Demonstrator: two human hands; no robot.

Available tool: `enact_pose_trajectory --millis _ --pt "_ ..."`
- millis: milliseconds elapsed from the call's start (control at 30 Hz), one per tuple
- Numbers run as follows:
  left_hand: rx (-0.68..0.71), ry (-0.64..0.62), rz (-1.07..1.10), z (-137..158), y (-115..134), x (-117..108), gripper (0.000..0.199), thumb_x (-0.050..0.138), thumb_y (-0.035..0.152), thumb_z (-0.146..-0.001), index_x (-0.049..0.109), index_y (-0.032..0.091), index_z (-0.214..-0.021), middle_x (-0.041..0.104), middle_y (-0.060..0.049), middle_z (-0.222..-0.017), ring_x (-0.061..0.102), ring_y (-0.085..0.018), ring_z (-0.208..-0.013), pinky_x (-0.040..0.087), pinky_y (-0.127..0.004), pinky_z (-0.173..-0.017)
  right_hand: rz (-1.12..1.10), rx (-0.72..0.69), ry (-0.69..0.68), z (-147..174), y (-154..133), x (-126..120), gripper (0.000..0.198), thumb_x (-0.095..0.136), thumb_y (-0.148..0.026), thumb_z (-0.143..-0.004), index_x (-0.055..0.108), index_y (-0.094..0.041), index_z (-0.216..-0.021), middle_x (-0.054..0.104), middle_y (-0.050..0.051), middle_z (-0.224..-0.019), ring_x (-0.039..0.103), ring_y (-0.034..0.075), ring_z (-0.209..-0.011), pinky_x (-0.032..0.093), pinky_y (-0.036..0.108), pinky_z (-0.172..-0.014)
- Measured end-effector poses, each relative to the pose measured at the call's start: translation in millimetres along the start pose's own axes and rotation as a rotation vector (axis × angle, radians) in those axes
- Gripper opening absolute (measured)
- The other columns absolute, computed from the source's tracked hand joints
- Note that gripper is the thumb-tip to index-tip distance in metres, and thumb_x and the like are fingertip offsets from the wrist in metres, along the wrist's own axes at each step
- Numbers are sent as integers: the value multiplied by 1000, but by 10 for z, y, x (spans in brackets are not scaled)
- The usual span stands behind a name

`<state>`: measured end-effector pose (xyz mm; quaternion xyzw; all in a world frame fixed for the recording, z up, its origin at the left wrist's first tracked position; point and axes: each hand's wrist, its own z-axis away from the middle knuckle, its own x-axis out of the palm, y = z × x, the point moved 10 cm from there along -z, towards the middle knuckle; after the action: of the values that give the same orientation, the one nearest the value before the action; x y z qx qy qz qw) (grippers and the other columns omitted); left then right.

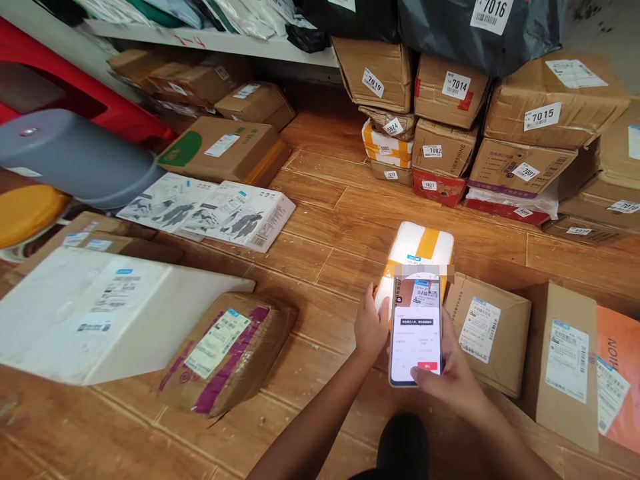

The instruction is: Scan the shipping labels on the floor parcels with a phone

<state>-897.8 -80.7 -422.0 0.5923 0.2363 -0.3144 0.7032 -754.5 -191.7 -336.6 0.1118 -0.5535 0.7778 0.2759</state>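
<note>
White and orange, the small taped parcel (420, 250) lies on the wooden plank floor (325, 220) right in front of me. My left hand (371, 327) rests on its near end with the fingers loosely open, touching it and not closed around it. I think this keeps the parcel from sliding and turns its label up.

My right hand (450, 377) is wrapped around a slim phone with a bright white screen (416, 328). My fingers curl behind it and my thumb sits on the lower part of the glass, near a red button. I hold the phone flat just above the parcel, so its camera looks down at the label. The screen shows a little picture of that label at the top.

Just beside the parcel on the right lies a plain brown cardboard box with a white label (487, 333). Near my left side lies a brown box with purple tape (225, 353), tilted against a big flat white box (100, 313).

Farther back, against the wall, brown boxes with number stickers (450, 120) are stacked. Their stickers face out, so the numbers are easy to read.
</note>
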Motion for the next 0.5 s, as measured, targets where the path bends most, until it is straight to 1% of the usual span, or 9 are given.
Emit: enact_pose_trajectory --millis 100,167,233,333,400,500 --pt "-3 7 -13 2 -2 -9 54 56 39 -94 48 16 -142 62 -20 -140 59 -34 -130 49 -49 -107 40 -16 -5 8 -37 -5 89 80 -26 -68 33 -32 -144 70 6 -122 70 25 -98 57 37 -79" --pt "3 7 -20 6 8 -19 54 57 38 -94 48 17 -142 63 -20 -140 60 -34 -129 50 -49 -105 51 0 -17 10 -34 -1 91 79 -25 -68 31 -32 -145 69 6 -122 70 25 -98 57 37 -78" --pt "1 -9 -38 11 17 -17 56 58 38 -93 47 16 -143 62 -20 -141 60 -34 -128 50 -49 -105 46 24 -22 8 -26 3 93 80 -25 -67 29 -32 -145 68 7 -125 69 25 -102 57 37 -81" --pt "0 -28 -63 20 34 -17 60 61 38 -91 45 14 -144 61 -22 -142 60 -36 -128 50 -50 -105 39 36 -7 3 -36 2 89 80 -24 -67 31 -31 -141 68 8 -127 68 27 -109 57 40 -88" --pt "7 -28 -69 22 41 -19 60 62 37 -90 45 15 -144 61 -22 -142 60 -36 -127 51 -51 -105 26 37 5 3 -38 2 91 81 -24 -67 30 -30 -142 68 8 -125 69 27 -106 57 42 -88" --pt "33 -17 -58 18 35 -11 58 62 36 -90 47 15 -143 62 -21 -140 61 -37 -126 51 -52 -104 8 42 11 6 -23 3 95 81 -25 -64 27 -30 -143 69 8 -120 71 27 -96 58 42 -82"
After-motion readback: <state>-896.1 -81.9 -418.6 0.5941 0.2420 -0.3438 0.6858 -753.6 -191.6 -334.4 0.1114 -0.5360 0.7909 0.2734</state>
